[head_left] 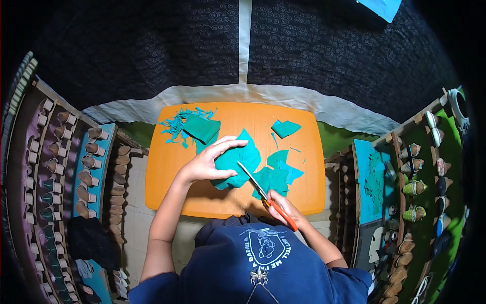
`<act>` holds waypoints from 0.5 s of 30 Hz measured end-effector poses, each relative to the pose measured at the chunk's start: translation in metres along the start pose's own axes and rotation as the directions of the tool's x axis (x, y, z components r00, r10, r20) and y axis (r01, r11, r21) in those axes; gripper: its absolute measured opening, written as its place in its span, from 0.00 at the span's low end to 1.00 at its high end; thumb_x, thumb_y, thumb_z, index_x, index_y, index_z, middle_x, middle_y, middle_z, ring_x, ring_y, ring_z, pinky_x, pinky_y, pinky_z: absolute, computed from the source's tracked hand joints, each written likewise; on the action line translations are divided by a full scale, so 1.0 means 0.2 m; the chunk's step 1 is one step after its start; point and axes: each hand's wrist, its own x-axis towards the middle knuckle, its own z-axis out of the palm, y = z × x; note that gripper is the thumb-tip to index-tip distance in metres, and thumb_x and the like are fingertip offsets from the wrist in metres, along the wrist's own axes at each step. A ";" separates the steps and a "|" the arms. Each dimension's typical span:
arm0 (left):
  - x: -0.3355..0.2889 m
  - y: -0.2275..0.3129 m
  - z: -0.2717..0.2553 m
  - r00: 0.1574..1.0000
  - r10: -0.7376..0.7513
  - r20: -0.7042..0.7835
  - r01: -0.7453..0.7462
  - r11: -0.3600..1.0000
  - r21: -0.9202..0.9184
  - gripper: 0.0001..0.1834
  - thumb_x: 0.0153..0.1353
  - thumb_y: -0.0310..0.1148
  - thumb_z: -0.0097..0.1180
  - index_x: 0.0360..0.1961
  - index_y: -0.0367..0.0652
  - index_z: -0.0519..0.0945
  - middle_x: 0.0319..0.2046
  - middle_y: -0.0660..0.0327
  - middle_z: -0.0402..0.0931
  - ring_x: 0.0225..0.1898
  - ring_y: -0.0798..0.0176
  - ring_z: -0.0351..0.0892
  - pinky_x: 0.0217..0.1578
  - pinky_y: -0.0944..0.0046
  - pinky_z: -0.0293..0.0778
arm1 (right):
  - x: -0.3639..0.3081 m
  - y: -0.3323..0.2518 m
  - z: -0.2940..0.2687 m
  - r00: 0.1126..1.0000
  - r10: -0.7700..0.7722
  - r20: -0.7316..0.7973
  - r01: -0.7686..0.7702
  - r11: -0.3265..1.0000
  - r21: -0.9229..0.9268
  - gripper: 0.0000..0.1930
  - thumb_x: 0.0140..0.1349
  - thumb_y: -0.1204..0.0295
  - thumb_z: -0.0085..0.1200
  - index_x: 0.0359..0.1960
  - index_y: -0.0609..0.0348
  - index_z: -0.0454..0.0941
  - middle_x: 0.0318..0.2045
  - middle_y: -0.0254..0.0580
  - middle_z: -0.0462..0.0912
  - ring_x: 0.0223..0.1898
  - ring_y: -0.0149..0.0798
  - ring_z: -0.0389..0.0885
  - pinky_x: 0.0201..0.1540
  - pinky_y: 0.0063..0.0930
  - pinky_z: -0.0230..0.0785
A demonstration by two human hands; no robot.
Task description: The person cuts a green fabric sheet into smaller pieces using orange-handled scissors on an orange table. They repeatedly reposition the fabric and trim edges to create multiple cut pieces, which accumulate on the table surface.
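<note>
My left hand (pixel 211 161) grips a green fabric piece (pixel 234 161) over the middle of the table, thumb low and fingers along its upper edge. In my right hand (pixel 284 206) is a pair of scissors (pixel 256 184) with orange handles. Their blades point up and left, and the tips lie against the held green piece; whether the blades are apart is hard to see. Just right of it, several cut green pieces (pixel 272 177) overlap on the table, with a lighter blue-green scrap (pixel 294 174) among them.
The orange table (pixel 167 187) carries a folded green cloth (pixel 202 128) beside a heap of thin green strips (pixel 177 121) at the far left. Another green piece (pixel 286 128) lies far right. Racks of shoe lasts (pixel 87 178) stand left; shelves of shoes (pixel 415 188) stand right. Dark curtains (pixel 309 45) hang behind.
</note>
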 end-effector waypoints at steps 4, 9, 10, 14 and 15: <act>0.01 0.02 0.01 1.000 0.025 -0.012 -0.026 0.999 -0.039 0.37 0.40 0.30 0.65 0.56 0.42 0.66 0.51 0.59 0.61 0.56 0.61 0.59 0.57 0.64 0.55 | 0.02 0.00 0.00 0.998 -0.069 -0.007 0.069 0.997 -0.029 0.18 0.61 0.53 0.43 0.32 0.57 0.60 0.22 0.34 0.62 0.24 0.28 0.60 0.28 0.24 0.57; 0.00 0.05 0.03 1.000 -0.012 0.003 0.012 0.999 -0.051 0.37 0.40 0.29 0.65 0.55 0.41 0.67 0.51 0.59 0.62 0.55 0.62 0.60 0.57 0.64 0.55 | 0.02 0.03 0.01 0.997 -0.076 0.007 0.076 0.997 -0.034 0.19 0.61 0.52 0.42 0.33 0.57 0.59 0.22 0.35 0.62 0.24 0.30 0.60 0.29 0.25 0.58; 0.00 0.04 0.04 1.000 0.005 -0.003 -0.006 0.998 -0.059 0.36 0.41 0.29 0.65 0.55 0.41 0.67 0.51 0.59 0.62 0.55 0.62 0.60 0.57 0.64 0.55 | 0.01 0.04 0.01 0.998 -0.068 0.007 0.068 0.997 -0.042 0.19 0.61 0.52 0.42 0.33 0.57 0.59 0.22 0.35 0.62 0.24 0.30 0.60 0.29 0.25 0.58; -0.01 0.01 0.05 0.999 0.033 -0.037 -0.034 0.998 -0.044 0.35 0.41 0.29 0.65 0.54 0.41 0.68 0.51 0.58 0.62 0.55 0.62 0.61 0.56 0.63 0.56 | 0.01 0.02 0.01 1.000 -0.024 -0.004 0.024 1.000 -0.018 0.18 0.61 0.53 0.44 0.32 0.57 0.60 0.21 0.34 0.61 0.23 0.29 0.60 0.28 0.24 0.57; -0.01 0.00 0.05 0.999 0.028 -0.044 -0.030 0.999 -0.033 0.35 0.41 0.29 0.65 0.54 0.41 0.68 0.51 0.58 0.62 0.55 0.62 0.61 0.56 0.63 0.56 | 0.02 0.02 0.02 1.000 -0.018 -0.013 0.018 1.000 -0.017 0.18 0.61 0.54 0.44 0.32 0.57 0.60 0.21 0.34 0.61 0.23 0.29 0.59 0.28 0.24 0.57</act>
